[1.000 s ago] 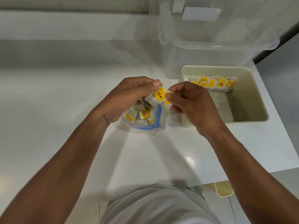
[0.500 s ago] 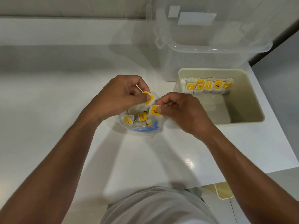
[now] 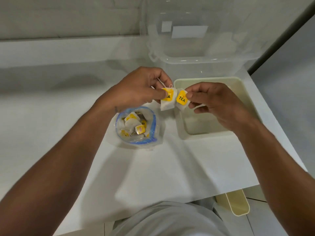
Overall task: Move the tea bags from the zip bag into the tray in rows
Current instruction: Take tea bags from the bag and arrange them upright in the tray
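Note:
My left hand (image 3: 136,87) pinches one white tea bag with a yellow TEA tag (image 3: 167,101) above the table. Just to its right, my right hand (image 3: 216,101) pinches a second tea bag (image 3: 182,101) over the left rim of the cream tray (image 3: 206,135). The two bags hang side by side, almost touching. An open zip bag (image 3: 136,126) with a blue seal stands below my left hand and holds several more tea bags. My right hand hides the row of bags at the tray's far end.
A big clear plastic box (image 3: 196,46) stands right behind the tray. The white table (image 3: 51,108) ends at its right edge just past the tray. A cream object (image 3: 237,203) sticks out below the table's front edge.
Both hands have lifted away from the zip bag and moved up and right, each with a tea bag. The two bags have come apart and now hang near the tray's left rim.

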{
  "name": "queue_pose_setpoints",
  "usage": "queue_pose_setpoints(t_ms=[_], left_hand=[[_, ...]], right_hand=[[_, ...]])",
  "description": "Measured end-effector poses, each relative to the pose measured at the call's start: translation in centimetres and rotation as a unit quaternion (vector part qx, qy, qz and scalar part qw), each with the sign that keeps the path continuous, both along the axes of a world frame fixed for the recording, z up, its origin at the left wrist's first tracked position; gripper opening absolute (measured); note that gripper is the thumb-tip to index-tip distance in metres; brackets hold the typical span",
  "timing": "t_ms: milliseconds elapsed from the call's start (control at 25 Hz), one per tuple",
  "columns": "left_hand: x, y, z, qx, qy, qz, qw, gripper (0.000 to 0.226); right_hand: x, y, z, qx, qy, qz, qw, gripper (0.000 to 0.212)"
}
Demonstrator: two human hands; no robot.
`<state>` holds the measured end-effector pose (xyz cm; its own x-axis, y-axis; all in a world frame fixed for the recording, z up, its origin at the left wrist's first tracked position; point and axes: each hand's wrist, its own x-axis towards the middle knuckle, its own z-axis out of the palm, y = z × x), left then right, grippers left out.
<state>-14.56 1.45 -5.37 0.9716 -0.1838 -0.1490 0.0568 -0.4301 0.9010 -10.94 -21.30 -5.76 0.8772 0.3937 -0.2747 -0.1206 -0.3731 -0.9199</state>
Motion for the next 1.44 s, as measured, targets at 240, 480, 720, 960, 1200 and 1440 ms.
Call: queue_pose_setpoints(t_ms=[240, 480, 720, 960, 1200, 1440], left_hand=[[3.8, -4.7, 0.3, 0.126, -0.019, 0.002, 0.992, 0.010], [6.9, -8.0, -0.9, 0.362, -0.041, 0.016, 0.931, 0.011], [7.0, -10.9, -3.7, 0.566, -0.046, 0.029, 0.822, 0.014], [7.8, -12.2, -5.4, 0.666, -0.052, 0.014, 0.744, 0.022], [8.8, -13.6, -6.3, 0.691, -0.056, 0.033, 0.720, 0.023], [9.1, -13.3, -6.7, 0.690, -0.042, 0.067, 0.720, 0.026]], right_hand=[[3.5, -4.1, -0.7, -0.014, -0.008, 0.024, 1.000, 0.007], [7.6, -7.0, -3.7, -0.053, -0.012, 0.063, 0.997, 0.009], [9.8, -6.3, -7.8, -0.226, -0.138, 0.201, 0.943, 0.008], [11.1, -4.9, -10.0, -0.268, -0.162, 0.260, 0.913, 0.009], [11.2, -3.8, -10.3, -0.346, -0.290, 0.214, 0.866, 0.021], [10.9, -3.2, -10.0, -0.385, -0.350, 0.181, 0.835, 0.020]])
